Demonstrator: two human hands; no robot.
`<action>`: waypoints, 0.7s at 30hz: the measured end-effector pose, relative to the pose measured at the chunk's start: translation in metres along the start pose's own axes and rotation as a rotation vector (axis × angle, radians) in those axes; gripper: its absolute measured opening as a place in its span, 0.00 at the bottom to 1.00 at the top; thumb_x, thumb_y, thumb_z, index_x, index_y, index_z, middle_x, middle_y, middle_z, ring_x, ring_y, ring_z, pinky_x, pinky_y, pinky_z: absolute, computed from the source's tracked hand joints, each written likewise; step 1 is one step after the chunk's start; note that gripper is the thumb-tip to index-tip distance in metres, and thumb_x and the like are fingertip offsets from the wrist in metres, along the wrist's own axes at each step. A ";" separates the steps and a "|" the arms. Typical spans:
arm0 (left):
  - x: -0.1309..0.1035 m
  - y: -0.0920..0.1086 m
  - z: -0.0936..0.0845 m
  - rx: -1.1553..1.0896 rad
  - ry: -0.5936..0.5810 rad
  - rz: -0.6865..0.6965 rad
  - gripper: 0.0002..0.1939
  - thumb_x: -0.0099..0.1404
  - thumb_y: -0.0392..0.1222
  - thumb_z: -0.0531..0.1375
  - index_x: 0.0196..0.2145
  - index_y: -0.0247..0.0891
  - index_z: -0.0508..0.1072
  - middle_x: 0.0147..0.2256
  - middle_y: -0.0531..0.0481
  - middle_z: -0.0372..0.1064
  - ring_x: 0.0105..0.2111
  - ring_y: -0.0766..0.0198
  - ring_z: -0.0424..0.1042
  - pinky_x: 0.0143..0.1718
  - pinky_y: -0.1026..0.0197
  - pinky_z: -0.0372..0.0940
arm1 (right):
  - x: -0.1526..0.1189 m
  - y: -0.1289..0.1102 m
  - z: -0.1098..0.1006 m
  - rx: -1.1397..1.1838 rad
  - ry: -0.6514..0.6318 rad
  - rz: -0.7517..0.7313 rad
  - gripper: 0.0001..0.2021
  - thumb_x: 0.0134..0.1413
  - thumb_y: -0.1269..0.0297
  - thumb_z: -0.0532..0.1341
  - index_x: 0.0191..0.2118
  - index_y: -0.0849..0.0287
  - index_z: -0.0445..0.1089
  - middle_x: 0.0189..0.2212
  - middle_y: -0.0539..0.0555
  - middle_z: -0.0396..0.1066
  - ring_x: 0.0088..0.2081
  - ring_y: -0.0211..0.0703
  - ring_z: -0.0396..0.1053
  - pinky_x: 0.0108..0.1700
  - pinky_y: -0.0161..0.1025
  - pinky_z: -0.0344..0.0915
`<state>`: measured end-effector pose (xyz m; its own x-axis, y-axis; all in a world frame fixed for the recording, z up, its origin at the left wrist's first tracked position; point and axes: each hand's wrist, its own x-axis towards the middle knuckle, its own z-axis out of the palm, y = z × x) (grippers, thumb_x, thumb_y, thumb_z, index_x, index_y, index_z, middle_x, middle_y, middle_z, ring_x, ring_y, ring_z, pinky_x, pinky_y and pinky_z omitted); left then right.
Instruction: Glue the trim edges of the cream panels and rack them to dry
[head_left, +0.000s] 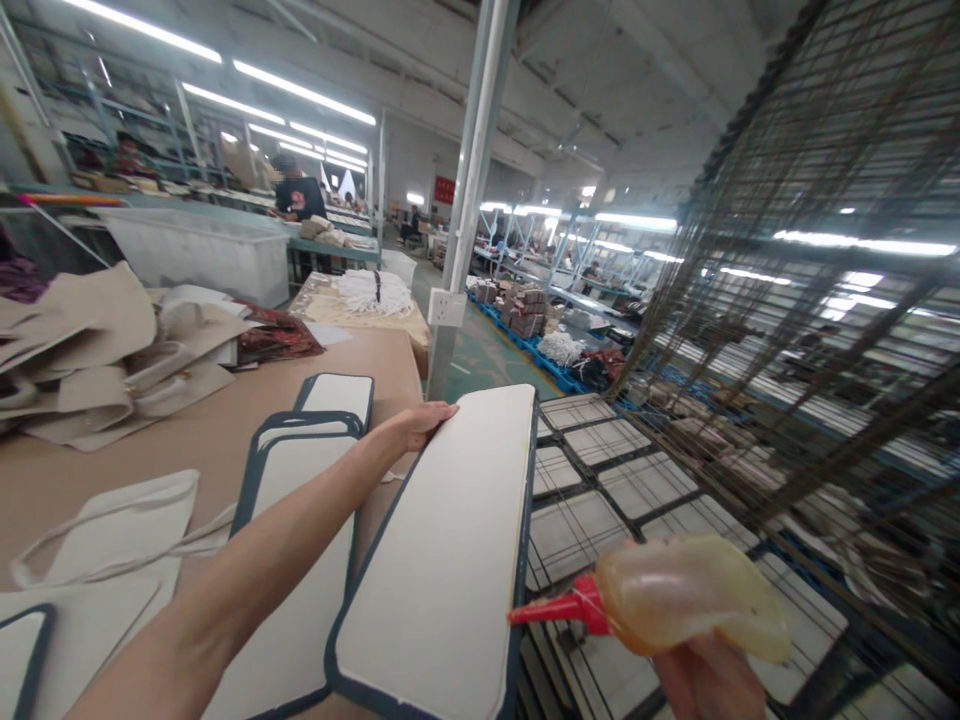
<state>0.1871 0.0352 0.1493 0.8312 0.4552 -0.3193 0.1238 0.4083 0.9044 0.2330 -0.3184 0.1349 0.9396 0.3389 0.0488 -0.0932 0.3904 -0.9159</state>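
A long off-white panel with a dark blue border (442, 540) is tilted up in front of me. My left hand (427, 425) is closed on its upper left edge. In my right hand (709, 675) lies a translucent yellowish squeeze bottle (675, 595) with a red nozzle. The nozzle tip is at the panel's right edge, low down, and a thin yellowish line shows along that edge. More blue-edged panels (300, 510) are stacked on the table (375, 360), behind my left forearm.
Beige cut pieces (82, 340) are heaped at the left, before a white bin (202, 250). At the right, a wire rack (750, 330) rises over trays of pale panels (607, 440). A metal post (472, 150) stands ahead. Other people (298, 195) are far off.
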 end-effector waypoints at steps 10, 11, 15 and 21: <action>0.000 0.004 -0.010 -0.047 0.062 0.001 0.03 0.60 0.34 0.58 0.32 0.33 0.71 0.20 0.50 0.72 0.17 0.64 0.68 0.21 0.63 0.65 | -0.002 0.005 -0.011 -0.022 0.020 0.036 0.34 0.35 0.47 0.68 0.52 0.51 0.65 0.44 0.57 0.72 0.47 0.59 0.67 0.49 0.56 0.65; 0.000 0.004 -0.011 -0.053 0.067 -0.001 0.03 0.60 0.35 0.59 0.33 0.33 0.72 0.21 0.50 0.73 0.17 0.64 0.68 0.21 0.63 0.65 | -0.002 0.005 -0.012 -0.026 0.018 0.038 0.34 0.36 0.47 0.67 0.53 0.50 0.64 0.44 0.57 0.72 0.47 0.59 0.68 0.50 0.56 0.64; 0.001 0.005 -0.015 -0.078 0.097 -0.004 0.06 0.60 0.35 0.59 0.36 0.31 0.72 0.21 0.49 0.73 0.16 0.64 0.68 0.20 0.63 0.64 | -0.002 0.006 -0.014 -0.026 0.038 0.022 0.35 0.35 0.47 0.68 0.54 0.48 0.62 0.45 0.56 0.71 0.48 0.59 0.67 0.51 0.57 0.62; 0.002 0.004 -0.021 -0.137 0.138 -0.010 0.07 0.63 0.35 0.56 0.38 0.31 0.72 0.19 0.50 0.72 0.14 0.65 0.66 0.18 0.64 0.64 | -0.005 0.002 -0.006 0.009 0.117 0.005 0.37 0.27 0.49 0.71 0.50 0.49 0.65 0.45 0.56 0.71 0.50 0.61 0.65 0.58 0.61 0.50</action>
<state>0.1776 0.0545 0.1468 0.7470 0.5507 -0.3725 0.0490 0.5132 0.8569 0.2299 -0.3245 0.1299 0.9711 0.2386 -0.0032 -0.1005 0.3966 -0.9125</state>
